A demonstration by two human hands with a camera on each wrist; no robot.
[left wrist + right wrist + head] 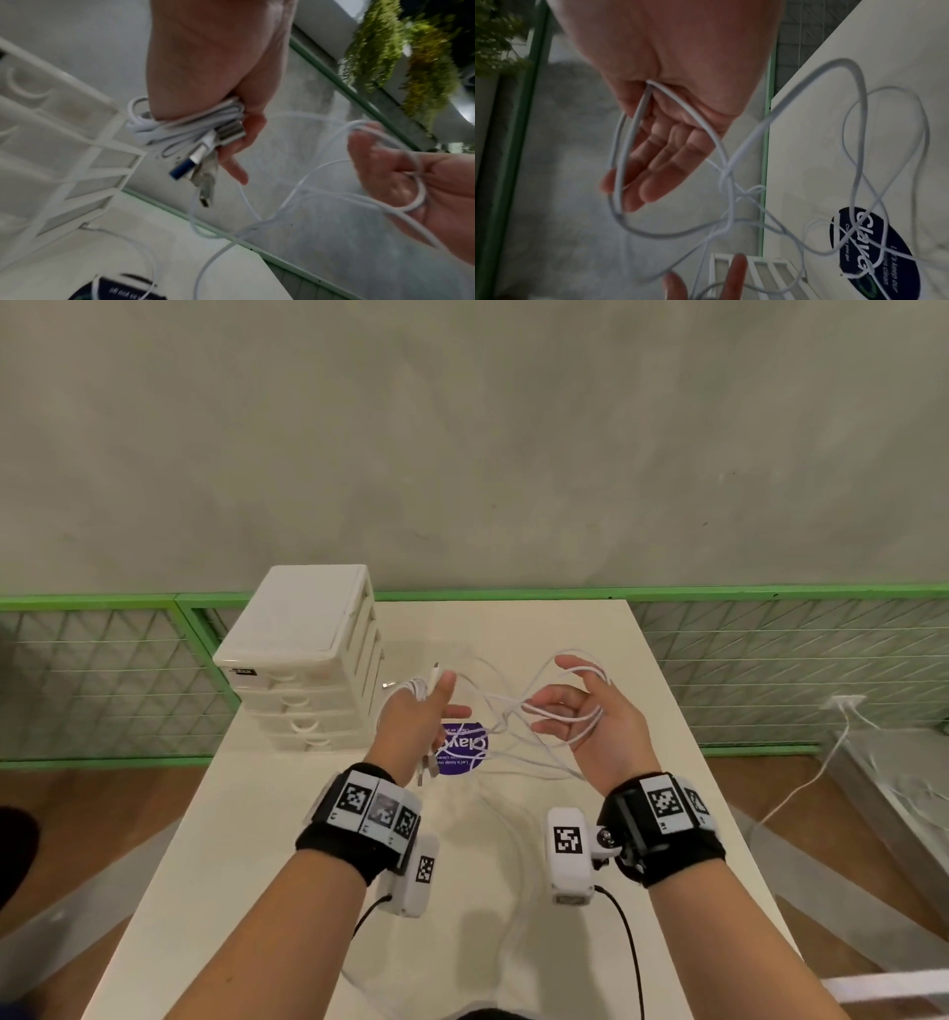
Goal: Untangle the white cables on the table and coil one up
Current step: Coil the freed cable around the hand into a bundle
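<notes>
Thin white cables (pixel 506 706) hang knotted between both hands; uncoiled.

- White cables (pixel 518 711), thin and plain; silver metal plugs with one blue tip (pixel 180 171).
- Cream-white table (pixel 642 690), unpatterned.
- Dark purple round sticker (pixel 462 752) with white lettering, near the middle of the table.
- White drawer unit (pixel 303 660) at the far left corner, small black label on its top edge.
- Black wristbands (pixel 349 839) carrying white tags with black square-code patterns.
- Green-framed railing (pixel 770 595), grey-white lattice mesh.
- Pale grey wall (pixel 462 454), faintly mottled.
- Brown wooden floor (pixel 102 793).
- Yellow-green foliage (pixel 421 67).
</notes>
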